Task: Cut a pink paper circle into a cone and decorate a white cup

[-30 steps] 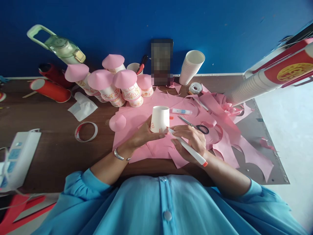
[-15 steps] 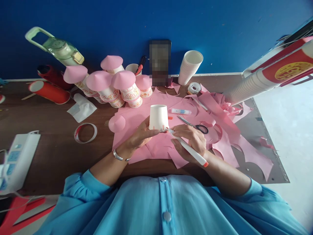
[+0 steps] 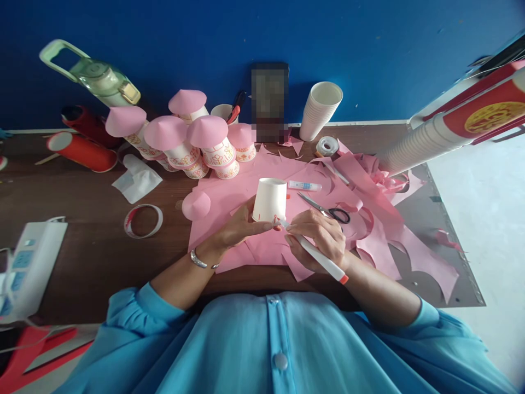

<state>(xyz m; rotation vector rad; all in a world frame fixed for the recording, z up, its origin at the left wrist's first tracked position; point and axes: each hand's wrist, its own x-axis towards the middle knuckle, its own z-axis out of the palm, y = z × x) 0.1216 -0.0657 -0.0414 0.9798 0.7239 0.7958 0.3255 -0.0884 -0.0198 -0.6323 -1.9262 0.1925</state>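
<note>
My left hand (image 3: 240, 227) is closed around the lower part of a white paper cup (image 3: 270, 198), which stands bottom-up with small red marks near its lower rim. In my right hand (image 3: 318, 236) is a white marker pen (image 3: 322, 257) with an orange-red end; its tip meets the cup by the red marks. Both hands are over sheets of pink paper (image 3: 233, 194). Scissors (image 3: 324, 208) and a glue stick (image 3: 304, 186) lie just beyond my right hand. A pink paper cone (image 3: 196, 206) rests left of the cup.
Decorated cups with pink cone tops (image 3: 166, 134) stand at the back left, near a green bottle (image 3: 100, 79). A stack of white cups (image 3: 321, 109) and clear tape (image 3: 327, 145) are at the back. A tape ring (image 3: 143, 221) and a power strip (image 3: 35, 268) lie left.
The cup has shifted slightly to the right and turned a little in my left hand. The pen's tip stays against its lower edge.
</note>
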